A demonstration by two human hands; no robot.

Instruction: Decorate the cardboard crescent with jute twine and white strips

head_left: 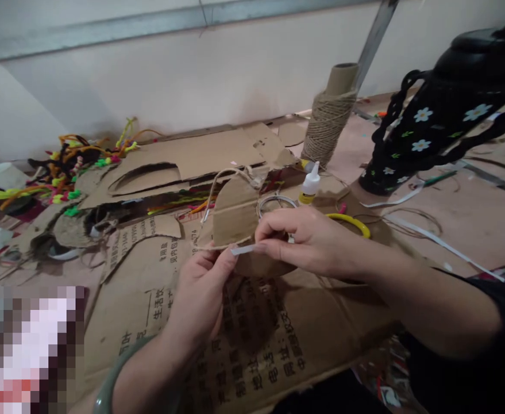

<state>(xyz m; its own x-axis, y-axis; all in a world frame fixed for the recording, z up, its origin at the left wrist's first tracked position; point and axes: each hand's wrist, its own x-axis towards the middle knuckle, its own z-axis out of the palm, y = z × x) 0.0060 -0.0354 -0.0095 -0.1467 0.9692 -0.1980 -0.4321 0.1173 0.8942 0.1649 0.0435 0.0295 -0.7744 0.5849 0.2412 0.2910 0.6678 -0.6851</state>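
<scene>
A person's left hand point(207, 282) and right hand point(306, 244) are pinching opposite ends of a short white strip point(243, 249) above printed cardboard point(149, 305) on a cluttered desk point(428, 230). A white glue bottle point(310, 185) is standing just beyond the right hand, near a cone of twine point(328, 123), while a black flowered bottle point(433, 121) is leaning in view at the right.

Flowered black bottle point(420, 129), right | fuzzy wires point(69, 155), left | metal rail point(105, 33), behind
</scene>
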